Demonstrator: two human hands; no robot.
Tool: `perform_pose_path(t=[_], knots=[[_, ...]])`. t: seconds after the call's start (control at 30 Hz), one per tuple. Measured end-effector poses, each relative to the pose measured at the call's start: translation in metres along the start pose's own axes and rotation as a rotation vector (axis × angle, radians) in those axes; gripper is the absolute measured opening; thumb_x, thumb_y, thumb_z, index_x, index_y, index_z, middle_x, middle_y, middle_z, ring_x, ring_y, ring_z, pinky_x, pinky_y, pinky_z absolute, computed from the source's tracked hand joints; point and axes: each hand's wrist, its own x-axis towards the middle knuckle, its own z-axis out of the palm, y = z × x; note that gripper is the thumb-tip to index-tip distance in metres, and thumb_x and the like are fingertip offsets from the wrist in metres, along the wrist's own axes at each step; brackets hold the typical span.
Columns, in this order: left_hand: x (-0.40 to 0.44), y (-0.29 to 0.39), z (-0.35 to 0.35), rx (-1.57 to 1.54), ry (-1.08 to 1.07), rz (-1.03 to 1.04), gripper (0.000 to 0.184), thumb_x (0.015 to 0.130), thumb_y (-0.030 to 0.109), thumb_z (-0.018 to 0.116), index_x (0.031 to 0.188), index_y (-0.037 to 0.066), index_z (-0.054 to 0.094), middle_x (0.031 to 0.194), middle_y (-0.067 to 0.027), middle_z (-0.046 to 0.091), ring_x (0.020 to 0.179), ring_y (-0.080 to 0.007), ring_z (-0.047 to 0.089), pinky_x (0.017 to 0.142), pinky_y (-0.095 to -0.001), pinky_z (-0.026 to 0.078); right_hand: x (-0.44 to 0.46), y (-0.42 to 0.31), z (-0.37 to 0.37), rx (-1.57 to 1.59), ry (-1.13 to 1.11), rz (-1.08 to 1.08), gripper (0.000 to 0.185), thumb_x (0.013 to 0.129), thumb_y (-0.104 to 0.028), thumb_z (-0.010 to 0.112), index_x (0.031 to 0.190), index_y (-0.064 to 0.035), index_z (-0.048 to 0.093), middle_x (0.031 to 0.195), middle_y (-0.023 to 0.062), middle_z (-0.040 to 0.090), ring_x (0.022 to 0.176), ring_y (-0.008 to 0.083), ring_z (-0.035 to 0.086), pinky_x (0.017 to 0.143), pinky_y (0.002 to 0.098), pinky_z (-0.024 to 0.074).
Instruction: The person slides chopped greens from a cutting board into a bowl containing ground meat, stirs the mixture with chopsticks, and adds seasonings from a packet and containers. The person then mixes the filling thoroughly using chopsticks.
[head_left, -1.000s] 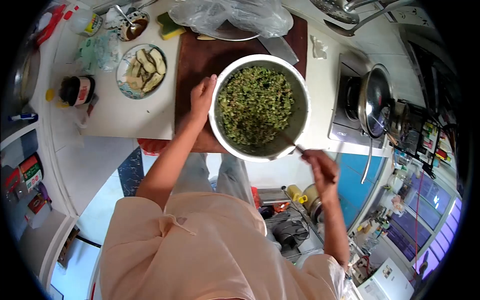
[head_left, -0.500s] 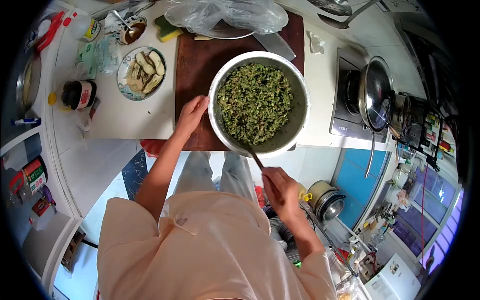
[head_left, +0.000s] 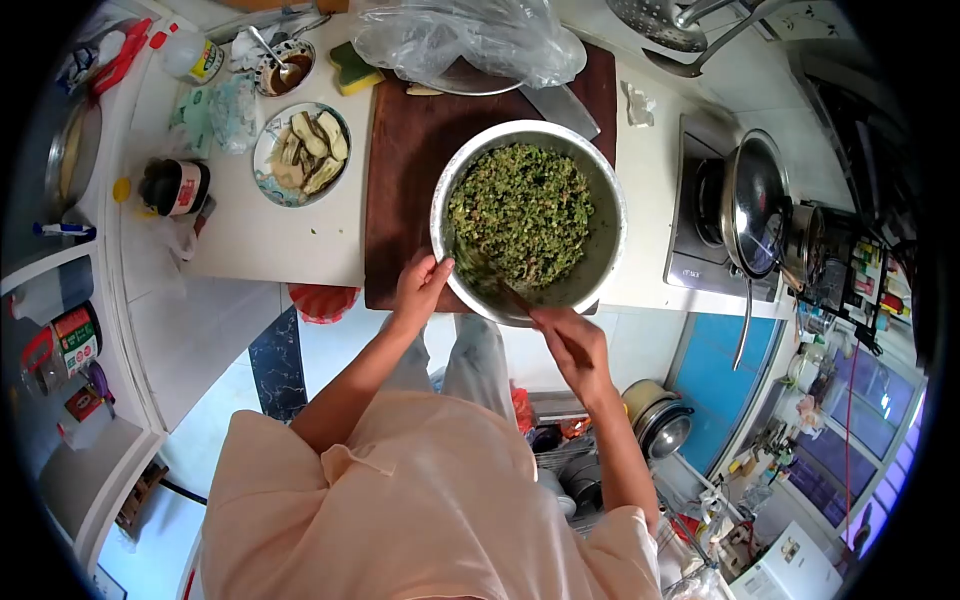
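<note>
A large metal bowl (head_left: 612,240) holds a chopped green filling (head_left: 525,210) and stands on the front part of a dark wooden cutting board (head_left: 400,190). At its lower left rim, my left hand (head_left: 423,285) is closed on the bowl's edge, thumb on top. My right hand (head_left: 575,350) is at the near rim, closed around thin brown chopsticks (head_left: 515,297). Their lower ends are hidden in the filling near the bowl's front left. Behind the bowl lies a cleaver (head_left: 562,110), partly covered by a plastic bag (head_left: 470,40) over a metal dish.
On the left counter are a plate of eggplant slices (head_left: 262,165), a sauce bowl with a spoon (head_left: 285,72), a sponge (head_left: 353,70) and a dark jar (head_left: 175,188). To the right stands a lidded wok (head_left: 752,205) on a cooktop (head_left: 690,265), its handle jutting forward.
My right hand has moved up to the bowl's rim, with the chopsticks deeper and lower in the filling. My left hand sits farther down the left rim. The view has shifted slightly.
</note>
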Motion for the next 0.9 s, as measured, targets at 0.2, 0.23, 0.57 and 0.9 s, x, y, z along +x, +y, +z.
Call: perform_pose_path(t=[0.2,0.23,0.57,0.9], knots=[[0.038,0.028,-0.007,-0.107,0.151,0.078,0.019,0.094,0.015,0.058,0.097,-0.003,0.062,0.093,0.0011,0.055,0.082,-0.0058,0.050,0.072,-0.0204,0.041,0.082,0.046,-0.034,0.221,0.099,-0.112,0.016,0.092,0.002,0.054,0.104,0.0060,0.064,0.100,0.0148,0.065,0.092,0.0221,0.064,0.083,0.0303,0.0537],[0.041,0.028,-0.006,-0.126,0.168,0.106,0.020,0.094,0.015,0.058,0.097,-0.004,0.062,0.094,0.0010,0.056,0.082,-0.0057,0.050,0.073,-0.0205,0.041,0.076,0.045,-0.046,0.153,0.131,-0.049,0.018,0.093,0.000,0.052,0.106,0.0074,0.063,0.101,0.0150,0.065,0.088,0.0223,0.065,0.082,0.0302,0.0538],[0.057,0.026,0.011,-0.282,0.379,0.102,0.024,0.097,0.019,0.055,0.092,-0.004,0.063,0.097,0.0001,0.060,0.085,-0.0063,0.050,0.077,-0.0208,0.040,0.076,0.031,-0.007,-0.069,-0.151,-0.396,0.006,0.086,0.002,0.062,0.091,0.0037,0.064,0.096,0.0177,0.068,0.086,0.0291,0.066,0.077,0.0356,0.0526],[0.058,0.038,0.014,-0.190,0.450,0.199,0.025,0.095,0.018,0.058,0.087,-0.005,0.062,0.093,0.0001,0.061,0.078,-0.0055,0.048,0.070,-0.0213,0.040,0.010,0.052,-0.078,-0.028,-0.052,-0.042,0.013,0.091,0.002,0.054,0.090,0.0039,0.066,0.087,0.0149,0.068,0.083,0.0193,0.066,0.082,0.0314,0.0507]])
